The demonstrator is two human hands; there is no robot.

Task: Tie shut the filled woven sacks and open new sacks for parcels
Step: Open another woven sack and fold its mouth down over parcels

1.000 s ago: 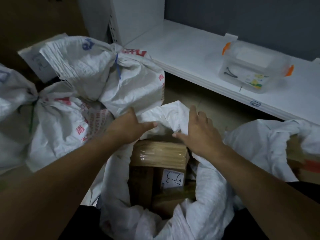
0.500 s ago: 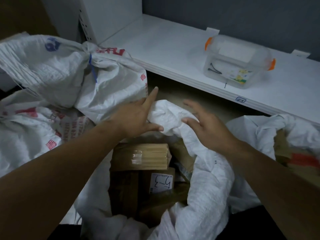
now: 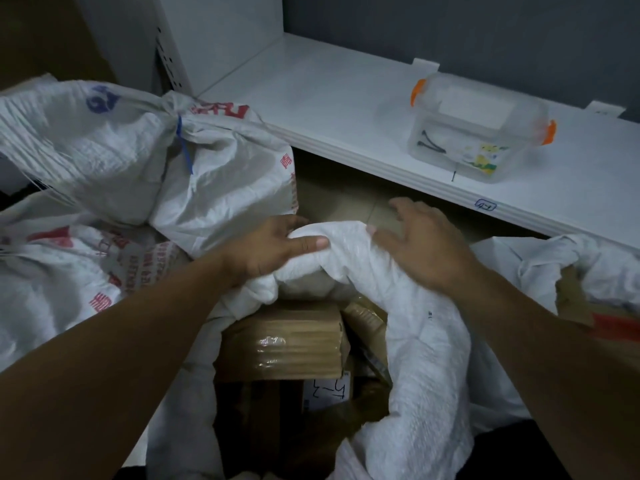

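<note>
The sack rim (image 3: 346,237) is being gripped by the left hand (image 3: 270,247) and pressed by the spread right hand (image 3: 422,244); it could be snagged on the box (image 3: 287,344).

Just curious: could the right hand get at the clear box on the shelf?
Probably yes. The right hand rests on the sack rim, and only bare floor and shelf lie between it and the clear box.

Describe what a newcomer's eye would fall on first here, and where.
At centre the left hand grips the bunched mouth of an open white sack, and the right hand rests spread on it, above brown parcels inside. A filled sack closed with a blue tie lies upper left; a clear box with orange clips sits on the white shelf, upper right.
</note>
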